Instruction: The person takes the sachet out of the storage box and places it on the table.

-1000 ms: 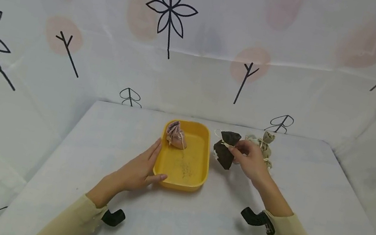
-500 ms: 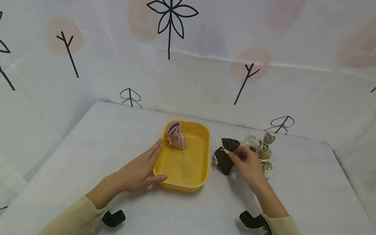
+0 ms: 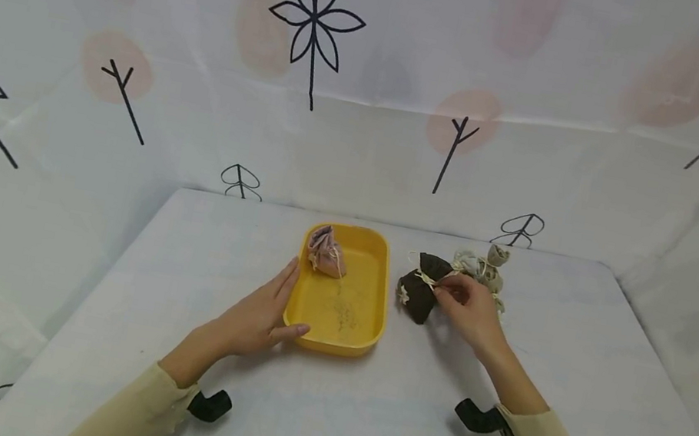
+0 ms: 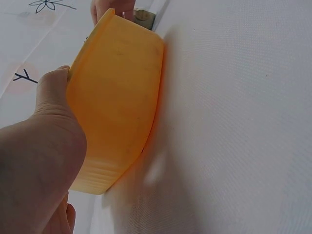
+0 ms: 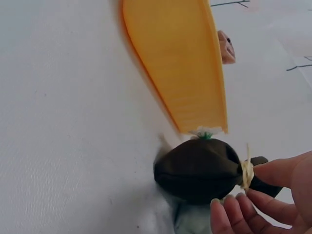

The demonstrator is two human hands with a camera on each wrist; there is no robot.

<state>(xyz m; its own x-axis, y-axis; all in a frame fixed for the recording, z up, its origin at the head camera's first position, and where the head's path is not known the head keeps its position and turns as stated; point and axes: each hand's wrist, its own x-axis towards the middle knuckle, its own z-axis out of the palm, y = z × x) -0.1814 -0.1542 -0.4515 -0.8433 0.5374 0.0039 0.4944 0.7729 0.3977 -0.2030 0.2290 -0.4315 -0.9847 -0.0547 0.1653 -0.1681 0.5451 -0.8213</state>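
My right hand (image 3: 472,318) pinches a dark brown drawstring pouch (image 3: 416,301) at its pale tie, just right of a yellow tray (image 3: 369,295). A small white flower decorates the pouch, and in the right wrist view the tie (image 5: 247,174) sits between thumb and forefinger. Inside the tray, at its far left, is a dusty pink pouch (image 3: 329,255). My left hand (image 3: 255,317) lies along the tray's left side with straight fingers, its thumb at the near rim. Several greenish and grey pouches (image 3: 489,274) lie behind the right hand, partly hidden by it.
A white cloth-covered table (image 3: 313,422) carries everything. Behind it hangs a white backdrop (image 3: 374,160) printed with flowers and twigs. Dark wrist mounts (image 3: 209,405) stick out from both sleeves.
The dark pouch has dropped slightly lower beside the tray, and its neck has tilted toward the right hand. The right hand has shifted a little rightward and down. The left hand and tray stay put.
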